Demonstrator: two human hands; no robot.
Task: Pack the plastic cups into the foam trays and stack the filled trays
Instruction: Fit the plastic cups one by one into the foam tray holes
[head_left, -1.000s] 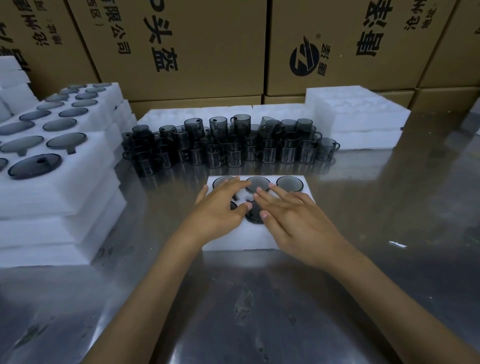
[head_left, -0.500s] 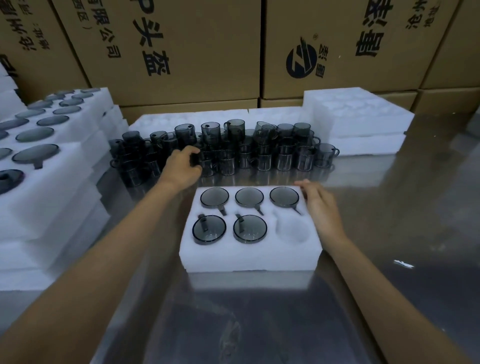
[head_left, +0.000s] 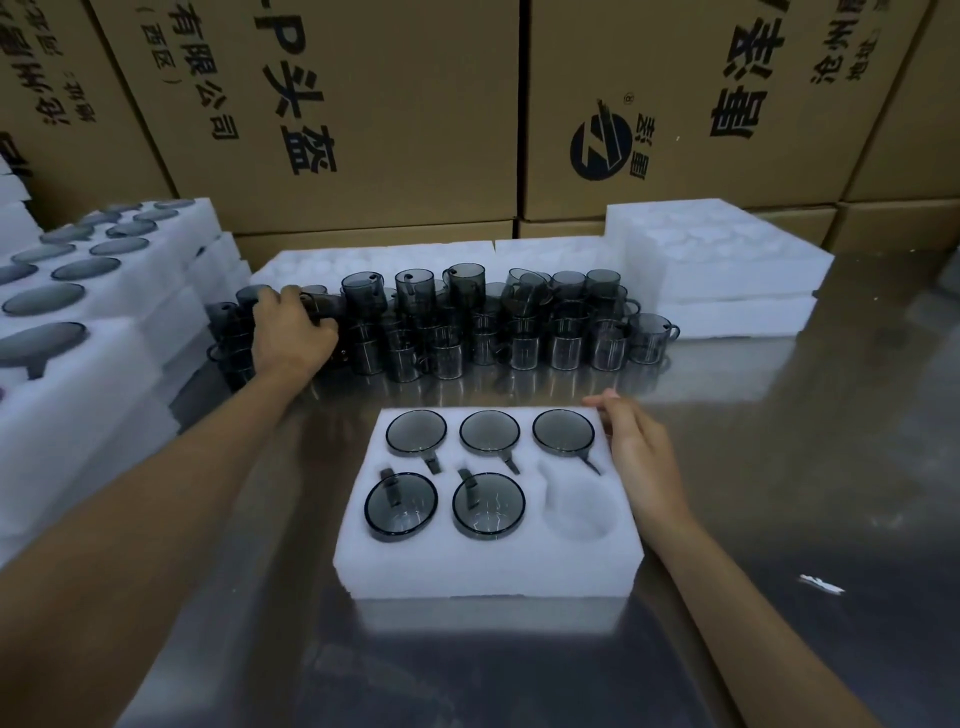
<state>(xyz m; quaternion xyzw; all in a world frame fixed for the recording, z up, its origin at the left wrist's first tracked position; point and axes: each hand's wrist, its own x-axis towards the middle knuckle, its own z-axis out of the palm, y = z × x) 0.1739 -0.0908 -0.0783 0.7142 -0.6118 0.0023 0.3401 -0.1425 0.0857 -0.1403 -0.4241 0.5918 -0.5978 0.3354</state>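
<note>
The head view looks down on a white rectangular foam tray (head_left: 488, 566) with six round pockets, lying on a reflective steel table (head_left: 779, 467) with its long axis running left to right across the person's front. Five pockets hold smoky grey translucent plastic cups; the pocket at the tray's near right corner (head_left: 579, 506) is bare. The three cups in the tray's far row (head_left: 489, 431) point their handles toward the person and slightly right; the two in the near row (head_left: 401, 506) point theirs away.

Beyond the tray's far edge, well apart from it, stands a long cluster of loose grey cups (head_left: 467, 322), stacked upright in short columns, its long axis also left to right. The left hand (head_left: 291, 332) is at the cluster's left end, fingers curled round a dark cup (head_left: 324, 306) that seems to lie on its side; the grip looks closed, though the palm side is hidden. The right hand (head_left: 636, 447) rests with relaxed fingers against the tray's far right corner, steadying it and holding nothing.

The bare pocket lies right of and nearer than the left hand, just beside the right hand, so I judge the cup must travel toward the person and rightward across the tray.
</note>
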